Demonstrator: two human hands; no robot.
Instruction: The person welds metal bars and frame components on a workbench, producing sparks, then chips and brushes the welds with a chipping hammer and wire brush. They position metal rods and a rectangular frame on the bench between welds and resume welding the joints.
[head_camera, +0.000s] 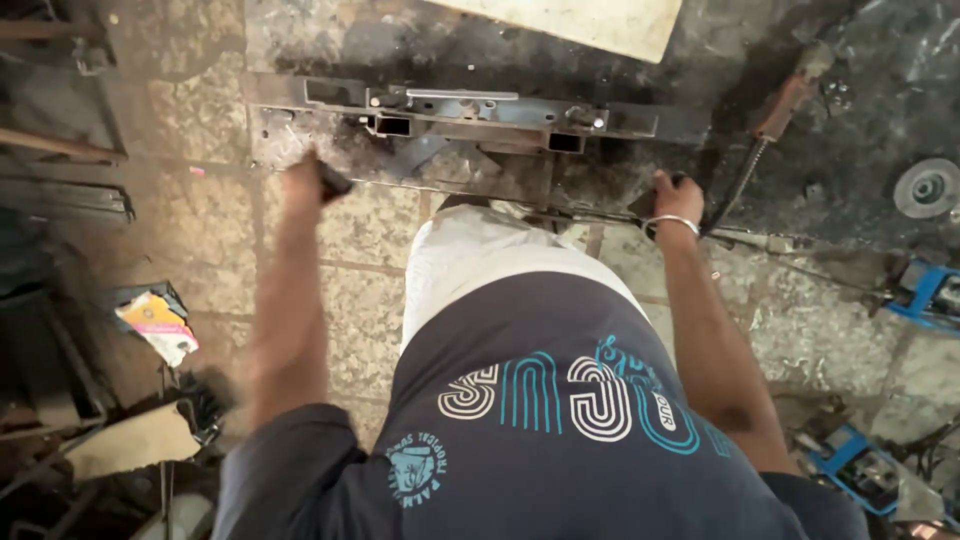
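Note:
I look down over my dark printed shirt at a steel frame of flat bars and square tubes lying on the stone floor. My left hand is shut on a dark handle of a tool just in front of the frame's left part. My right hand, with a metal bangle on the wrist, grips a dark object at the frame's right front corner; what it is stays hidden under the fingers.
A welding electrode holder with its cable lies to the right of the frame. A grinding disc and blue machines sit at far right. A pale board lies beyond the frame. Scrap metal and a coloured packet crowd the left.

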